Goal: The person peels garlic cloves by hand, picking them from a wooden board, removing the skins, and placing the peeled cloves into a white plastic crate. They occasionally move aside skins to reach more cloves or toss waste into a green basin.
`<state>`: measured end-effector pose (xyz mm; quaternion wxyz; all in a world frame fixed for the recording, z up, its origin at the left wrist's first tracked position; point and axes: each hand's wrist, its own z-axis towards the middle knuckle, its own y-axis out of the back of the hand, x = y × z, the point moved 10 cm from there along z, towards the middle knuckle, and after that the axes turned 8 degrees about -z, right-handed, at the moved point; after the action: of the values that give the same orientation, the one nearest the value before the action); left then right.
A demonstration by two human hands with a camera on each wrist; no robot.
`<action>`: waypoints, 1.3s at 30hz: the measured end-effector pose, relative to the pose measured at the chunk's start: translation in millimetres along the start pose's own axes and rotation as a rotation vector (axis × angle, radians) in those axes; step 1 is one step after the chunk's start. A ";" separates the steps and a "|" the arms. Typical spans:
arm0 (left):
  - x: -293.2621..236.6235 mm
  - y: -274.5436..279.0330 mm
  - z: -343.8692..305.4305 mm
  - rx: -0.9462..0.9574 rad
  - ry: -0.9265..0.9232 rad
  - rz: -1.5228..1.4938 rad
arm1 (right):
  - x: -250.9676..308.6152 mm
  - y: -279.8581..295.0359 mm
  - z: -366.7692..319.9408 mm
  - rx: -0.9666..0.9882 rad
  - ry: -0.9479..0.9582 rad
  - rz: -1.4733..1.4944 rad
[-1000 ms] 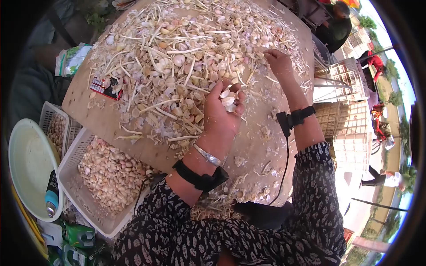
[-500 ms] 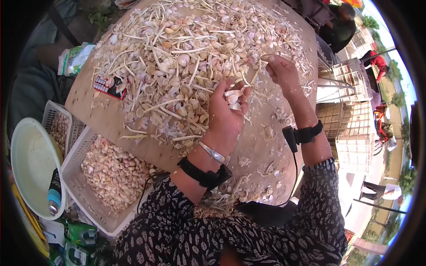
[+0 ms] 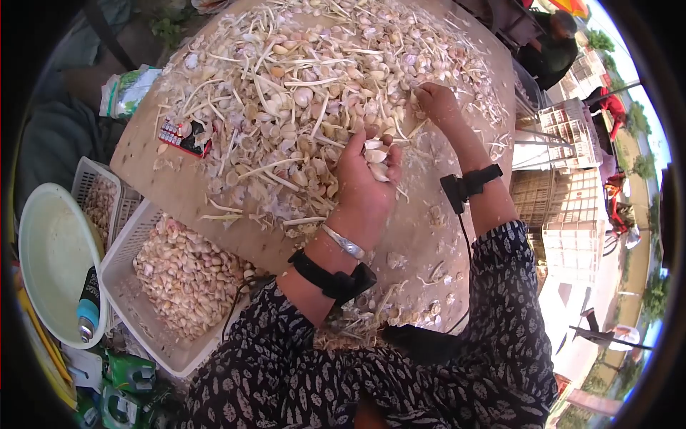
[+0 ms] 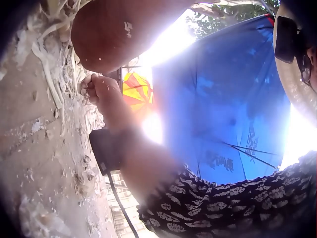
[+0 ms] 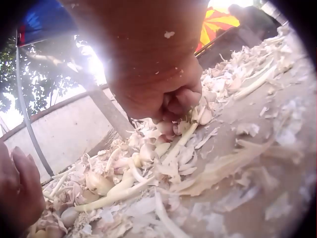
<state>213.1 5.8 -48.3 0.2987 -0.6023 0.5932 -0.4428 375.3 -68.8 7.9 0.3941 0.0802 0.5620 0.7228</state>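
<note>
In the head view the left hand [image 3: 366,184] lies palm up with fingers curled round several white garlic cloves [image 3: 377,161], beside a wide heap of garlic cloves, skins and stems [image 3: 286,114]. Farther right, the right hand [image 3: 439,104] reaches down at the heap's edge. The right wrist view has the right hand [image 5: 163,94] with its fingers bent and their tips down among cloves and a pale stem [image 5: 181,144]; whether it pinches one of them is not clear. At that view's left edge part of the left hand [image 5: 20,191] shows.
A white crate [image 3: 121,286] of cloves stands at the table's lower left, near a pale green basin [image 3: 53,264] holding a blue and black bottle [image 3: 88,306]. A red and white box [image 3: 184,137] lies on the table [image 3: 153,182]. Stacked crates [image 3: 572,229] stand at the right.
The right hand rose from the heap's edge, came closer, then moved left and down into the heap. The left hand still holds its cloves and has shifted only slightly.
</note>
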 end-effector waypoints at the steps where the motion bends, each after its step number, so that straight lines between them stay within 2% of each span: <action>1: 4.0 2.0 -1.8 0.003 -0.011 0.041 | -34.3 -4.9 -20.1 0.178 -0.447 0.448; 2: 6.6 3.7 -2.8 0.001 -0.006 0.042 | -43.3 -18.3 -51.7 0.341 -0.889 0.899; 3: 4.7 3.9 -3.5 -0.030 -0.019 0.061 | -30.4 -2.8 -56.1 0.261 -0.977 1.225; 4: 2.2 4.4 -4.9 -0.062 -0.034 0.077 | -16.9 18.1 -57.2 0.258 -0.970 1.226; 6: -0.7 -1.6 -8.6 -0.086 -0.052 0.100 | 19.7 48.7 -45.2 0.219 -0.906 1.549; 7: -1.9 -2.8 -10.5 -0.115 -0.064 0.124 | 23.7 52.9 -37.9 0.221 -0.901 1.549; 9: -3.2 -8.4 -14.4 -0.127 -0.084 0.102 | 26.3 54.2 -31.3 0.319 -0.895 1.311; 10: -4.2 -7.4 -15.0 -0.141 -0.097 0.083 | 20.4 39.3 -24.6 0.319 -0.891 1.313; 12: -3.6 -4.1 -13.0 -0.110 -0.075 0.070 | -21.2 30.8 11.0 -0.031 -0.728 0.741; 13: -3.7 -5.6 -11.4 -0.076 -0.053 0.057 | -23.0 13.8 22.7 -0.035 -0.722 0.747; 15: -4.6 -5.0 -10.4 -0.069 -0.056 0.041 | -1.0 -7.6 54.1 0.123 -0.494 0.387; 18: -7.9 -6.4 -9.8 -0.033 -0.054 0.007 | 7.8 -10.4 56.6 0.148 -0.452 0.375; 19: -9.6 -7.2 -8.8 -0.010 -0.071 0.013 | -1.1 -1.5 42.7 0.124 -0.607 0.571; 20: -9.6 -10.3 -7.0 0.017 -0.084 0.021 | 1.5 12.8 36.4 0.127 -0.613 0.561; 22: -7.2 -10.4 -8.9 0.023 -0.060 0.032 | -8.9 11.2 0.7 0.136 -0.867 0.928; 24: -4.3 -12.3 -14.8 0.024 -0.037 0.049 | -11.9 31.5 -21.6 0.121 -0.879 0.922; 26: -5.7 -14.6 -23.3 -0.010 -0.059 0.011 | -14.3 57.2 -41.0 0.094 -0.878 0.795; 31: -7.1 -32.9 -48.8 0.075 -0.040 -0.044 | 4.1 71.0 -89.6 0.149 -0.934 0.706; 32: -9.1 -30.6 -51.7 0.078 -0.043 -0.036 | 11.3 72.2 -101.1 0.138 -1.005 0.826; 34: -4.1 -41.3 -61.7 0.229 0.027 -0.037 | 31.8 88.7 -124.2 0.108 -1.141 1.065; 35: -6.1 -40.8 -69.0 0.210 0.036 -0.050 | 44.0 104.1 -132.6 0.069 -1.165 1.133; 36: -10.4 -45.3 -81.7 0.213 0.043 -0.039 | 52.1 118.2 -140.4 0.055 -1.172 1.134; 38: -27.2 -65.6 -118.2 0.367 0.040 0.021 | 75.3 149.6 -155.4 -0.118 -1.097 1.440; 39: -42.1 -64.4 -137.6 0.380 0.050 0.038 | 86.0 170.9 -165.3 -0.142 -1.112 1.404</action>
<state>123.9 77.4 60.3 0.4004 -0.5126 0.5173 -0.5562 142.7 -145.7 70.7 0.0805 0.7191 0.0656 0.6871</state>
